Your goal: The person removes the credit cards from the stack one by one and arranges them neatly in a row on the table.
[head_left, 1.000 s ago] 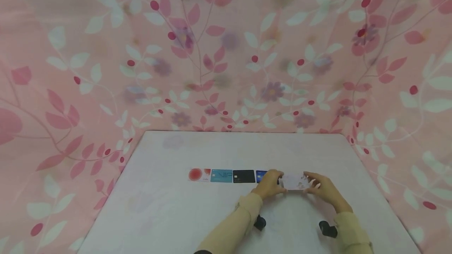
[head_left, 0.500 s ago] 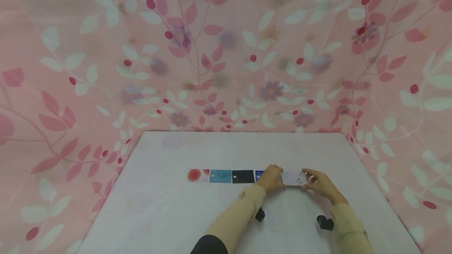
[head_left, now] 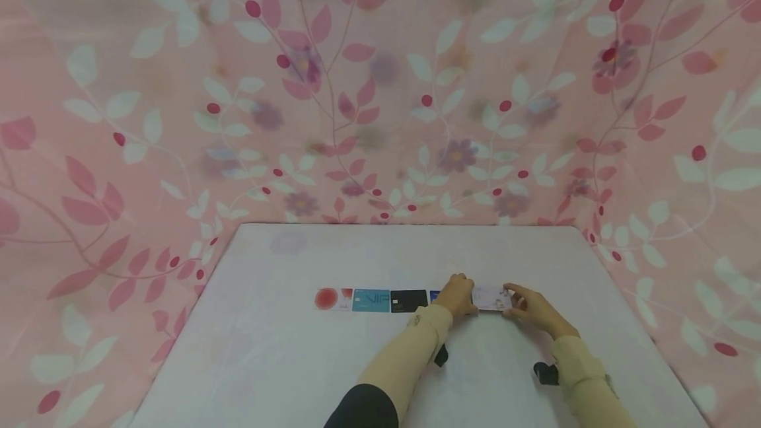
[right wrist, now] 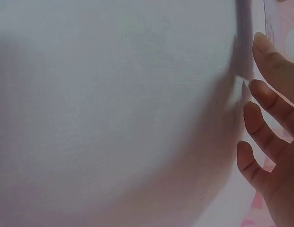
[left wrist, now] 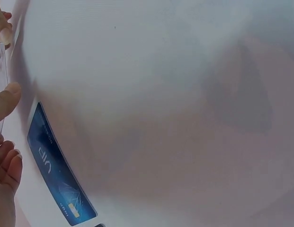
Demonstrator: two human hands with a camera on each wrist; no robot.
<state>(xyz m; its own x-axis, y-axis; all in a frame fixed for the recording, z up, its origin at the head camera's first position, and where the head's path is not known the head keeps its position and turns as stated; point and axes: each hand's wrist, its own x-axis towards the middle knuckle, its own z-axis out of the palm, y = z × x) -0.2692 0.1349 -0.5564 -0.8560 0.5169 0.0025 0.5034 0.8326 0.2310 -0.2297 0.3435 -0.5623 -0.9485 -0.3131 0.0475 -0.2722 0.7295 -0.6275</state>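
A pale white card point(head_left: 491, 298) sits low over the white table point(head_left: 297, 355), at the right end of a row of cards. My left hand point(head_left: 460, 296) pinches its left end and my right hand point(head_left: 518, 302) pinches its right end. To the left along the row lie a blue card point(head_left: 434, 295) mostly hidden by my left hand, a black card point(head_left: 409, 300), a teal VIP card point(head_left: 371, 300) and a red-and-white card point(head_left: 334, 298). The left wrist view shows the blue card point(left wrist: 57, 172) flat beside my left hand's fingers point(left wrist: 5, 161). The right wrist view shows my right hand's fingers point(right wrist: 270, 118) fairly straight.
Pink floral cloth point(head_left: 380, 84) rises behind the table and on both sides. The table's far edge runs just under the cloth. Black wrist cameras point(head_left: 543, 372) hang under both beige sleeves. Bare tabletop lies in front of and behind the row of cards.
Both hands have moved the pale card slightly away from me and down, into line with the row beside the blue card.
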